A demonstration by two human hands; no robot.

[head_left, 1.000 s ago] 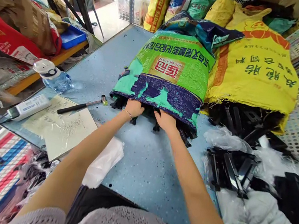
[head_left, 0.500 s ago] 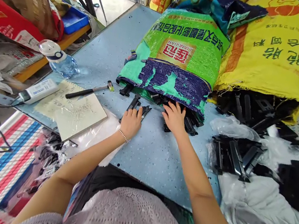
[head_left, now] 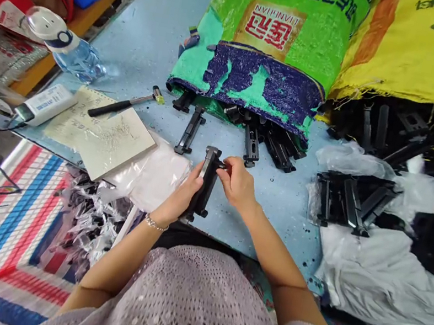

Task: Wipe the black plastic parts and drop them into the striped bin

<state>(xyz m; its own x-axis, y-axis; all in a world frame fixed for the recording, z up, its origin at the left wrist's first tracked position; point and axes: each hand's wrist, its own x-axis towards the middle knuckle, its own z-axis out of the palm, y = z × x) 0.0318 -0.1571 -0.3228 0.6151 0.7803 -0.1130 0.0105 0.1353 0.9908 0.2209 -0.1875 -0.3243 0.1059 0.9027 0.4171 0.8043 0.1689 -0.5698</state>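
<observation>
My left hand (head_left: 181, 194) is closed around a long black plastic part (head_left: 206, 186) with wider ends, held tilted above the near edge of the table. At the upper right side of that part, my right hand (head_left: 239, 184) pinches a small dark piece; whether it is joined to the part I cannot tell. A similar black part (head_left: 191, 131) lies on the table beyond my left hand. More black parts (head_left: 252, 145) spill from the mouth of a green and blue woven sack (head_left: 268, 82).
On the left are a small hammer (head_left: 122, 105), paper sheets (head_left: 116, 147), a white tube-like device (head_left: 48, 103) and a water bottle (head_left: 69, 47). To the right, a yellow sack (head_left: 419, 64) holds black parts, with bagged parts (head_left: 346, 202) and a grey-white cloth (head_left: 373, 274) nearer me.
Both hands have drawn back from the sack's mouth toward me and come together. The left hand now holds a black part off the table, and the view has tipped downward.
</observation>
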